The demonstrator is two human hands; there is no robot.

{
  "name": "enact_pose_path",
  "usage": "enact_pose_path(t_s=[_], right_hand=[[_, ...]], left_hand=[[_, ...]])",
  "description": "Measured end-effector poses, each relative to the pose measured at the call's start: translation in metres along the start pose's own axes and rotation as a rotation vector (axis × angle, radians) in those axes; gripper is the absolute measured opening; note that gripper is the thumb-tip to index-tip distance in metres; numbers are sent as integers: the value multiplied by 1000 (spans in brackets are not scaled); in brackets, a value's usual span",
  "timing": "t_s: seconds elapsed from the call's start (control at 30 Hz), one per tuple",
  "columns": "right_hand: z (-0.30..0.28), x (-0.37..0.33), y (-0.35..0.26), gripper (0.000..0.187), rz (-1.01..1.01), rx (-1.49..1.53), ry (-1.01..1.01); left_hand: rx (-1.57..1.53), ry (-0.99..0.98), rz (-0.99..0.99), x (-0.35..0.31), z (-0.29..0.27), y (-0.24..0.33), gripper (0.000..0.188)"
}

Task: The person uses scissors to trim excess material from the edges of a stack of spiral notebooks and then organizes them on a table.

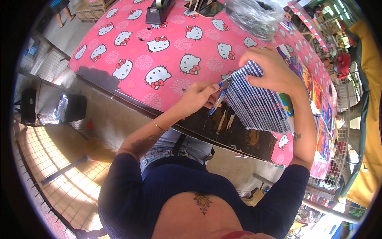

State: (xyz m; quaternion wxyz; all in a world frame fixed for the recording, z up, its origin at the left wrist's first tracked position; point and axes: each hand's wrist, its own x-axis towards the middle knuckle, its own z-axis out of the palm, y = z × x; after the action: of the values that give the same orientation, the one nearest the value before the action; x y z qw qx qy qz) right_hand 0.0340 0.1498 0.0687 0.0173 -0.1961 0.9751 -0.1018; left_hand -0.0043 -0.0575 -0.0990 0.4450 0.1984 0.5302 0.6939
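A thick stack of thin booklets (pixel 258 101) stands on the near right part of the table, its edges showing blue and white stripes. My right hand (pixel 274 71) is wrapped over the top of the stack, thumb on the near side and fingers on the far side. At the stack's left end, a blue-covered booklet (pixel 218 101) leans slightly away from the others. My left hand (pixel 202 95) pinches that booklet between thumb and fingers. Part of the left fingers is hidden behind its cover.
Colourful booklets (pixel 314 91) lie along the table's right side. Beyond the hands are a bundle of clear plastic (pixel 256 18) and a black tape dispenser (pixel 159 12). Dark cardboard (pixel 234 131) covers the near edge of the pink patterned table (pixel 159 93). A black bin (pixel 73 107) stands left.
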Motion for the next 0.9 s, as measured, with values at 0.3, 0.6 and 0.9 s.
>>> enact_pose_path(t_s=[0.3, 0.6, 0.9], right_hand=[[0, 0, -1, 25, 6, -5, -8], [0, 0, 0, 24, 9, 6, -6], [1, -1, 0, 24, -4, -3, 14]], left_hand=[[11, 11, 7, 0, -2, -1, 41], [610, 185, 371, -3, -1, -4, 41], [746, 187, 470, 2, -3, -1, 38]])
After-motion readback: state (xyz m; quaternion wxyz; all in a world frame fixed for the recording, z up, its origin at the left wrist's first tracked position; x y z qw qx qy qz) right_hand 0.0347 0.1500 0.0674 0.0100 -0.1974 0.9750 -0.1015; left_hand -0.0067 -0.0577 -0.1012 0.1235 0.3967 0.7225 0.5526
